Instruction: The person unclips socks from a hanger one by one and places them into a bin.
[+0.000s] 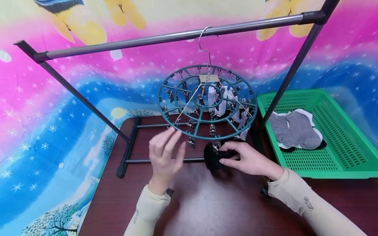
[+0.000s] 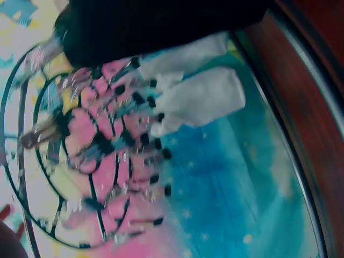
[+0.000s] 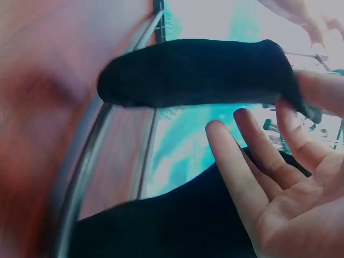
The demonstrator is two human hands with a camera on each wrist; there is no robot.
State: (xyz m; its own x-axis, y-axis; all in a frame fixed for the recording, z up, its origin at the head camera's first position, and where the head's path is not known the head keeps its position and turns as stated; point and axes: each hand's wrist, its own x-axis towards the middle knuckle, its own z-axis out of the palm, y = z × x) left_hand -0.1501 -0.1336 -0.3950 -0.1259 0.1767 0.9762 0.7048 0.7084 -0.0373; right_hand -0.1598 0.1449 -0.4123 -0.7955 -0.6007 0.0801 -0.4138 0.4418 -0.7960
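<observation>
A round green clip hanger (image 1: 203,138) hangs by its metal hook, with many metal clips around its rings. My right hand (image 1: 248,159) pinches the upper end of a black sock (image 1: 213,160) beside a clip at the front rim. In the right wrist view, that sock (image 3: 188,75) stretches away from thumb and finger, while the other fingers are spread. A second black piece of cloth (image 3: 177,231) lies below it. My left hand (image 1: 165,154) is raised near the front left rim, fingers loosely bent, holding nothing. White socks (image 2: 201,102) hang from clips farther back.
The hanger's hook is over the bar (image 1: 141,40) of a dark metal rack standing on a brown table (image 1: 195,209). A green basket (image 1: 342,144) at the right holds grey and white socks (image 1: 298,129). A patterned cloth covers the wall behind.
</observation>
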